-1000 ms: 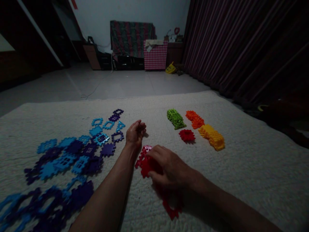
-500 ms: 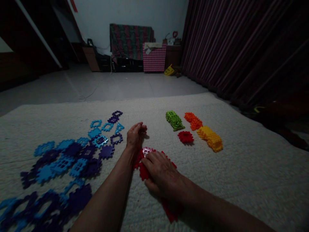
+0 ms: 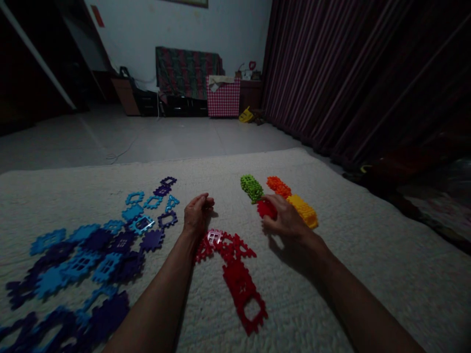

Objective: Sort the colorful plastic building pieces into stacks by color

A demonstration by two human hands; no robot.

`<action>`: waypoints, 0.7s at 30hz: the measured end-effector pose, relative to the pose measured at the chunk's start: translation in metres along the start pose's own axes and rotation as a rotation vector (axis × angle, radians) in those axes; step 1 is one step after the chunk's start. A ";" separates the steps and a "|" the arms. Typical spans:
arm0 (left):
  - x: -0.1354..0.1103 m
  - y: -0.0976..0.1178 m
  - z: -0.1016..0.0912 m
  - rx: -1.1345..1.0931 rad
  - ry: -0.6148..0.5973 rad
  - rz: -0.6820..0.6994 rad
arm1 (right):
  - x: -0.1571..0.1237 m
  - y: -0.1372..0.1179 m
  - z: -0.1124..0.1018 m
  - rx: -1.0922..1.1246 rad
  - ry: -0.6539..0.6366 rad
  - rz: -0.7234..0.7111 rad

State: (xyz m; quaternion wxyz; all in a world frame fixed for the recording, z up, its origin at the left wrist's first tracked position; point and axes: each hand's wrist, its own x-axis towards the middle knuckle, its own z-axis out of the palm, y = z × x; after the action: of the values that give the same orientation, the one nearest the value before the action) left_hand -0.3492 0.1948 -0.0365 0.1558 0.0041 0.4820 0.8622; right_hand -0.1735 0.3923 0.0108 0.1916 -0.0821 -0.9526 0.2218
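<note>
My right hand (image 3: 285,218) is at a small stack of red toothed plastic building pieces (image 3: 265,209), its thumb and fingers closed around the edges of a red piece there. Palm turned inward, my left hand (image 3: 197,214) rests on the quilted mat with its fingers curled together and nothing visible in them. Between my forearms lie loose red pieces (image 3: 241,282), some with openings. A pink window piece (image 3: 214,237) lies among them, close to my left wrist.
Beyond my right hand are piles of green pieces (image 3: 251,187), orange pieces (image 3: 278,186) and yellow pieces (image 3: 303,212). Many blue and purple pieces (image 3: 106,240) spread over the left of the mat (image 3: 206,166). A dark curtain (image 3: 331,73) hangs at the right.
My right hand has moved from the loose red pieces out to the right, to the red stack, uncovering the pieces between my arms. My left hand stays in place; the view has shifted slightly.
</note>
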 end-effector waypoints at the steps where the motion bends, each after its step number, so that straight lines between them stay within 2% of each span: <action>1: 0.000 0.000 0.000 0.002 0.000 0.000 | 0.001 0.017 0.000 -0.023 0.028 0.045; 4: 0.002 -0.002 -0.001 0.011 0.008 -0.004 | 0.002 0.051 0.009 -0.038 0.105 0.051; 7: 0.003 -0.003 -0.001 0.018 0.005 -0.004 | 0.001 0.062 0.022 -0.024 0.152 -0.015; 15: 0.001 0.000 0.000 0.028 0.006 -0.010 | -0.002 0.060 0.030 0.033 0.135 -0.078; 18: 0.001 0.000 0.000 0.031 0.015 -0.006 | -0.005 0.054 0.034 0.006 0.141 -0.004; 21: 0.002 -0.002 -0.001 0.036 0.007 0.002 | -0.006 0.046 0.044 -0.045 0.205 0.070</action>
State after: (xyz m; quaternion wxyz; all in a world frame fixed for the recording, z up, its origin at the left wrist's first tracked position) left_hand -0.3509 0.1952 -0.0388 0.1530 0.0043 0.4980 0.8536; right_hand -0.1818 0.4142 -0.0481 0.2782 -0.1419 -0.9293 0.1972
